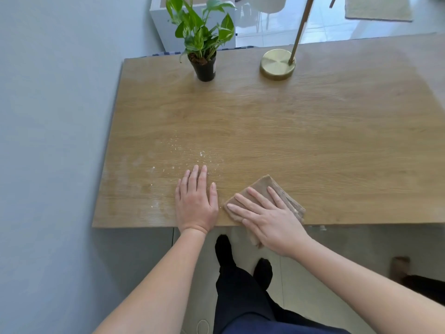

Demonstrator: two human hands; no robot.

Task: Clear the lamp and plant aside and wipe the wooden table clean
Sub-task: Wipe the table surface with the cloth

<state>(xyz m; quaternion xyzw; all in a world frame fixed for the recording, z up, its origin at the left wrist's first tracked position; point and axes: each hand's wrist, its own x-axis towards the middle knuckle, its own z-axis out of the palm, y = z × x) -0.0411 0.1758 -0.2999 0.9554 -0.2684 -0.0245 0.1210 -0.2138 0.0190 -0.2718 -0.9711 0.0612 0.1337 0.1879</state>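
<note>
As R hand [272, 220] presses, cloth [263, 182] lies beneath.

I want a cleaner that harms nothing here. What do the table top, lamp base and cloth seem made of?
Table top: wood or wood-look veneer, matte; grain lines run across it.
Lamp base: metal, likely brushed brass finish, given its gold sheen and radial glints.
Cloth: soft brown woven fabric, exact fibre unclear; striped texture shows.

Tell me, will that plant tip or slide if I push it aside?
The plant looks top-heavy, with tall leafy stems over a small, narrow pot, so a push up high would probably tip it. The pot seems light; nudged low, it should likely slide on the smooth table.
</note>
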